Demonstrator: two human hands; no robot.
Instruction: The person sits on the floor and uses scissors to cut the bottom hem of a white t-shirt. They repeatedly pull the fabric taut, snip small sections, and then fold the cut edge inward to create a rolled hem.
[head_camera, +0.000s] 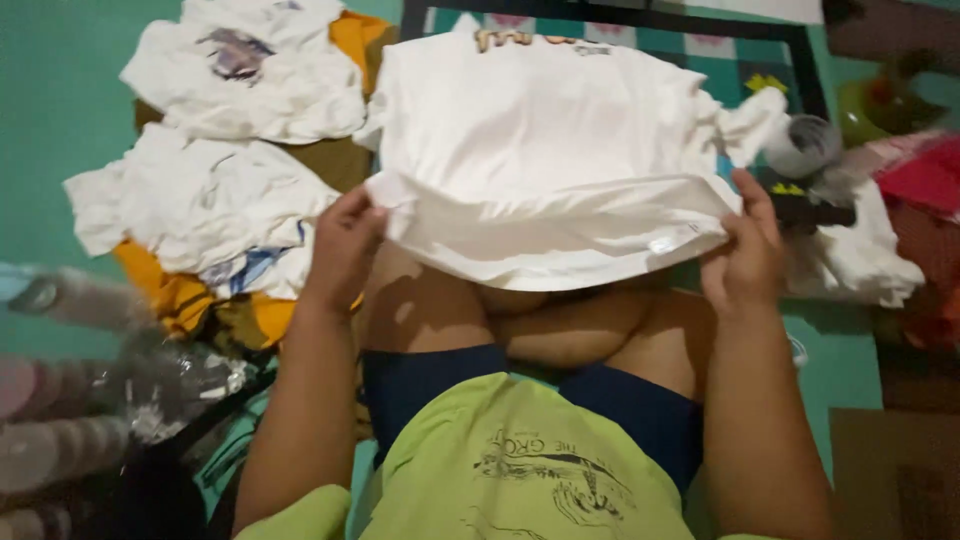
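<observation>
Nearest the camera, the person sits cross-legged on a green floor (60, 120), wearing a lime-green shirt (520, 470) with a dark print and navy shorts (430, 385); bare knees show just beyond. Both forearms reach forward over the lap. The left hand (343, 250) pinches the near-left edge of a white T-shirt (540, 150), fingers curled closed around the cloth with the thumb on top. The right hand (745, 255) grips the near-right edge the same way, fingers folded tight on the fabric. The white T-shirt hangs stretched between the two hands above the knees, its near hem folded into a soft roll, its far part spreading away towards a checked mat (700, 50) with a dark border.

To the left of the left hand lies a heap of crumpled white garments (200, 200) over yellow-orange cloth (180, 295), with another white piece with a faded print (250, 70) farther back. To the right, beyond the right hand, lie a white cloth (860, 260), a grey roll (805, 145) and red fabric (925, 180) near the floor's far-right corner.
</observation>
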